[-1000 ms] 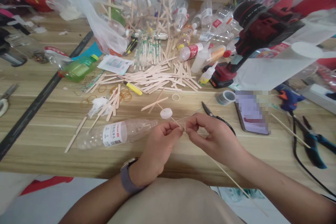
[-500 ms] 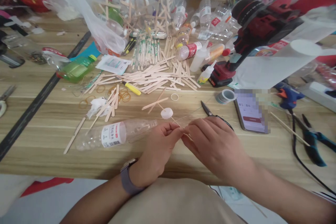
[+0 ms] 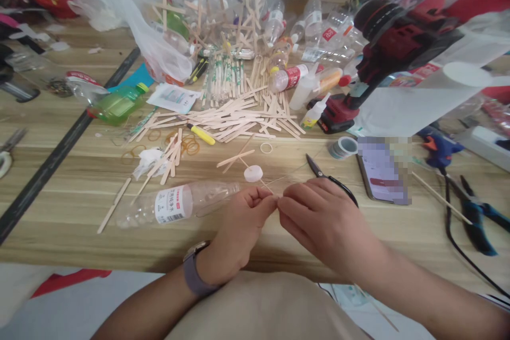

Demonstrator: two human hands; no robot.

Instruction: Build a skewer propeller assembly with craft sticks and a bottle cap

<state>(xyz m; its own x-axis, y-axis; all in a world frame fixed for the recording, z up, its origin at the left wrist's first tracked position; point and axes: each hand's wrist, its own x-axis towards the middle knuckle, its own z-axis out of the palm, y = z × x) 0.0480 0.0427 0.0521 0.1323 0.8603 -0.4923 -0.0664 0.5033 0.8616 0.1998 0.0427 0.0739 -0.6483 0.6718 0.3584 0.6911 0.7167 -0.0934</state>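
Observation:
A white bottle cap point(image 3: 253, 173) is threaded on a thin wooden stick point(image 3: 266, 186), whose near end runs into the fingers of my left hand point(image 3: 249, 223). That hand is closed in a pinch on the stick. Right beside it, my right hand point(image 3: 322, 218) is closed too, its fingertips almost touching the left thumb; what they pinch is hidden. A fine thread-like line passes behind the fingers. Beyond the cap lie crossed flat wooden sticks point(image 3: 236, 158). A clear plastic bottle point(image 3: 171, 204) lies left of my hands, and black scissors point(image 3: 316, 166) lie just behind the right one.
A phone point(image 3: 380, 170), a grey roll point(image 3: 343, 147), a glue gun point(image 3: 440, 143) and pliers point(image 3: 476, 223) lie at right. A red-black power drill point(image 3: 374, 69) stands behind them. Loose craft sticks point(image 3: 227, 117), a yellow-handled tool point(image 3: 202, 134) and several bottles fill the back.
My right fingers have shifted slightly and curled closer together at the left thumb. The left hand, the stick and the cap stay almost where they were.

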